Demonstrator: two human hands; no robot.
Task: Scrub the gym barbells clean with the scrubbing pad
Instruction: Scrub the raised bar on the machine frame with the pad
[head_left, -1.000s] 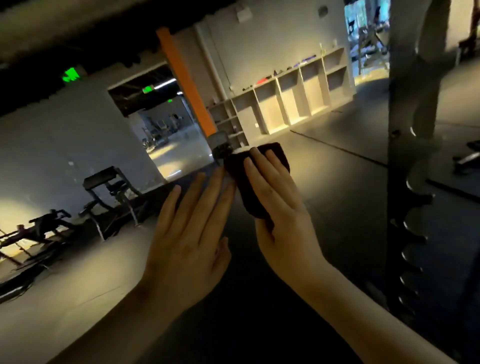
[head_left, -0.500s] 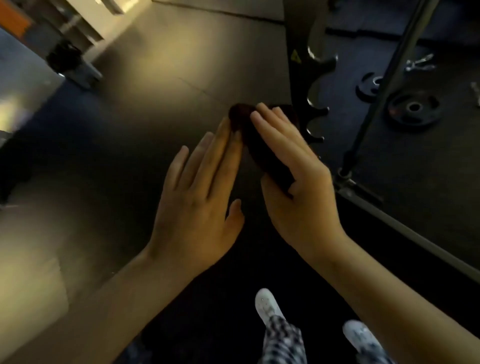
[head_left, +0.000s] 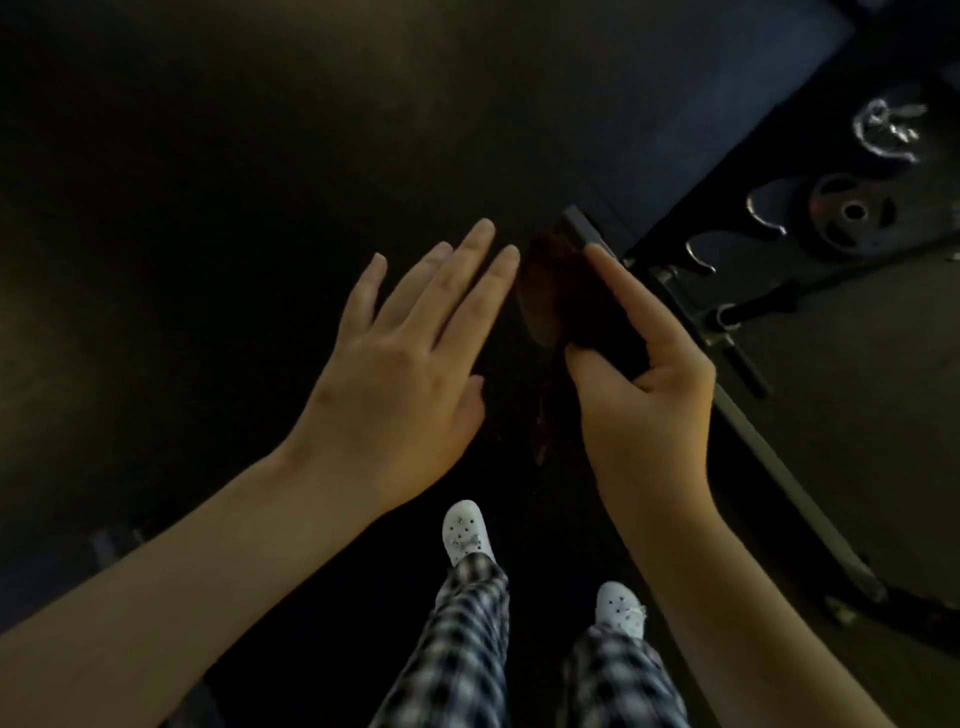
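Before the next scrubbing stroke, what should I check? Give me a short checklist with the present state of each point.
1. Pad held in right hand: ok, pinched between thumb and fingers.
2. Left hand free: ok, open and flat, holding nothing.
3. Barbell in view: not ok, none visible; only floor, rack base and weight plate.
4. Pad touching metal: cannot tell, too dark.
5. Feet clear of rack base: ok.

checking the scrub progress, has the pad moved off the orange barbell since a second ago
Yes. The dark pad in the right hand now hangs low beside the rack base; no barbell is in view.
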